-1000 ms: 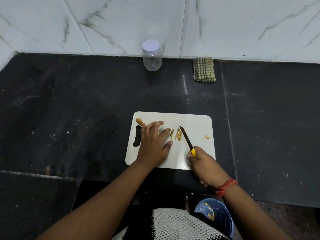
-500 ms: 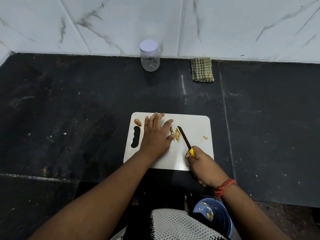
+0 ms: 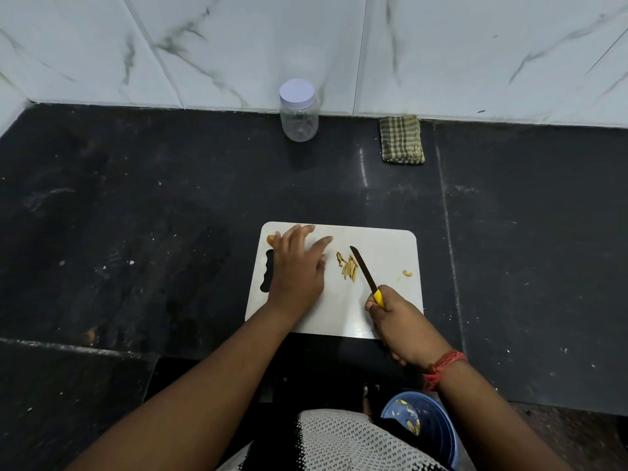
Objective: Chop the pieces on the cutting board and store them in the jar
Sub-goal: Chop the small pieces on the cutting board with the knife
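A white cutting board (image 3: 390, 246) lies on the black counter. Yellow-brown sliced strips (image 3: 348, 266) sit at its middle. A whole brownish piece (image 3: 271, 239) lies at the board's far left corner, and one small bit (image 3: 407, 273) at the right. My left hand (image 3: 297, 266) rests flat on the board with straight fingers, its fingertips beside the whole piece. My right hand (image 3: 396, 317) grips the yellow handle of a small knife (image 3: 363, 268), whose dark blade lies just right of the strips. A clear jar (image 3: 299, 112) with a white lid stands by the wall.
A folded green checked cloth (image 3: 401, 139) lies by the wall, right of the jar. A blue bucket (image 3: 438, 433) with peel scraps stands below the counter edge near my right arm. White marble tiles back the counter.
My left hand has slid left across the board, away from the sliced strips and toward the whole piece at the corner. The knife has stayed beside the strips.
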